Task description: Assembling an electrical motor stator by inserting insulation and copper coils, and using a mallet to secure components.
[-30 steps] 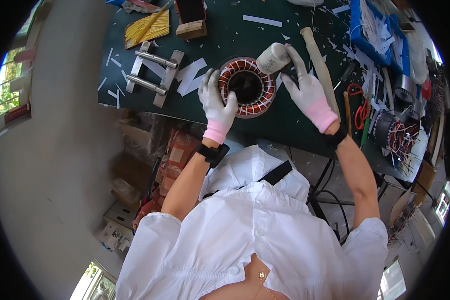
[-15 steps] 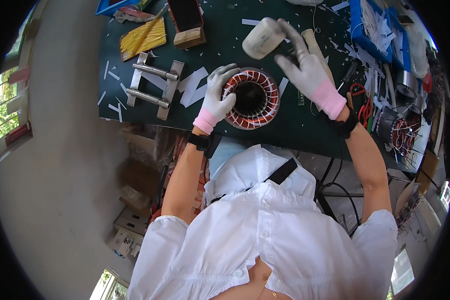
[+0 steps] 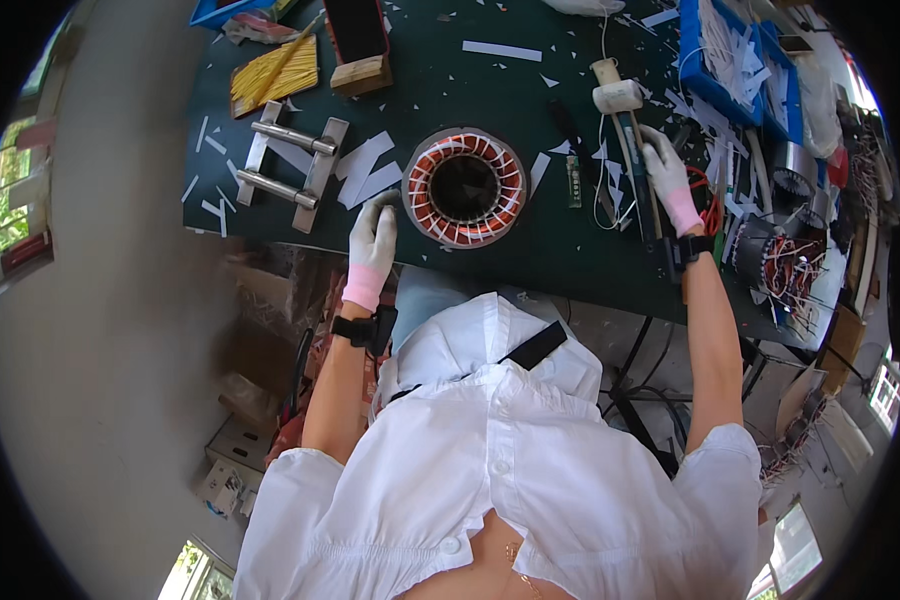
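Gloves cover both of my hands, white with pink cuffs. Nearest me, my left hand (image 3: 374, 232) lies flat on the dark green mat (image 3: 530, 250) by its near edge, fingers loosely together and gripping nothing, just left of the copper-wound stator ring (image 3: 464, 187), which lies flat in the middle of the mat. Whether the fingertips actually touch the ring's rim I cannot tell from this angle.

Out to the right, my right hand (image 3: 666, 178) rests on a long wooden-handled mallet (image 3: 624, 110) whose pale head points away from me; the fingers look partly curled over the handle, though the grip is unclear.

Left of the ring, white paper strips (image 3: 362, 170) lie scattered beside a metal clamp frame with two rods (image 3: 288, 164). Farther off sit a bundle of yellow sticks (image 3: 273, 72) and a wooden block (image 3: 360, 72), and at far right a blue tray (image 3: 735, 62) holds more paper scraps.
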